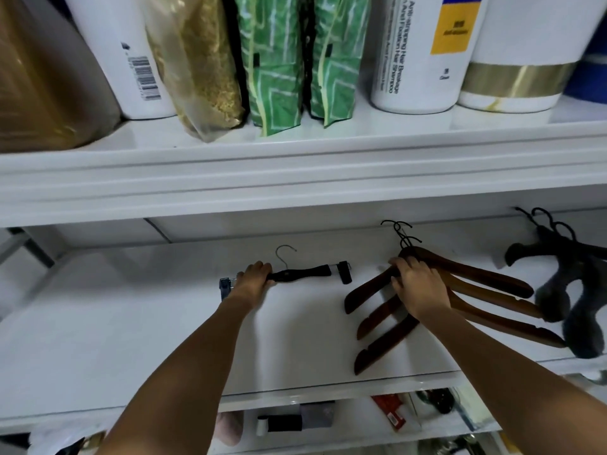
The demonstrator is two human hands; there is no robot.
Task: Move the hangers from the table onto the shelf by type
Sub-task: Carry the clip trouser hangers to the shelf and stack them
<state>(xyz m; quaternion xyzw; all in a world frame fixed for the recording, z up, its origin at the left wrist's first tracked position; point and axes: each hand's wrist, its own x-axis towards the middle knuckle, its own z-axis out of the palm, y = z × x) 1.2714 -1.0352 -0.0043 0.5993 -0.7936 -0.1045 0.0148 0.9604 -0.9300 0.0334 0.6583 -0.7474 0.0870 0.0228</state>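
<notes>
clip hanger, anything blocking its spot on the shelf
Nothing visible does. The clip hanger already lies on the shelf, the left hand holding its end, apart from the wooden hangers the right hand holds.

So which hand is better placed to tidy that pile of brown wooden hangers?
Probably the right hand: it holds the wooden hangers near their hooks; the left hand grips the clip hanger further left.

You're looking at home storage: white shelves (295, 178) with shampoo bottles (417, 54) and green pouches (272, 67) along the top, hangers (460, 284) at right.
</notes>
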